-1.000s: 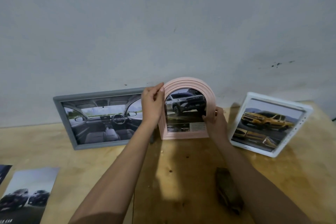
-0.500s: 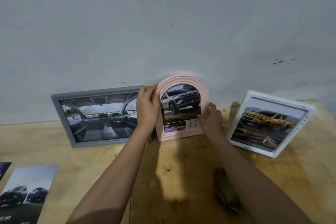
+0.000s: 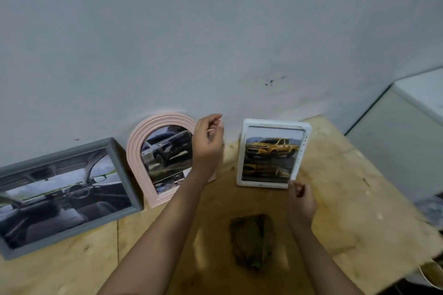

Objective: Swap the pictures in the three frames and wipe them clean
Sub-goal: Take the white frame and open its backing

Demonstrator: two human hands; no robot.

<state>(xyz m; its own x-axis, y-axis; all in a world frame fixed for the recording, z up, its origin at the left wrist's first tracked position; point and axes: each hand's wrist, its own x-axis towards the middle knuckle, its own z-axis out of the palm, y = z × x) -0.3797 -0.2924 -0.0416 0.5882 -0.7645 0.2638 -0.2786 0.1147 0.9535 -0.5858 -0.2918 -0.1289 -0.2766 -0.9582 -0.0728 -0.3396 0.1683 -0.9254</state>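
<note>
- Head view: my left hand [image 3: 208, 145] is hovering before the pink frame [image 3: 135, 151] at the wall, fingers loosely curled, empty.
- My right hand [image 3: 300, 201] is hanging by the lower corner of the white frame [image 3: 275, 122], fingers curled, empty.

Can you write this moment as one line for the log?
left hand: free, in front of pink frame | right hand: at white frame corner, grip unclear | cloth: lying on table
</note>
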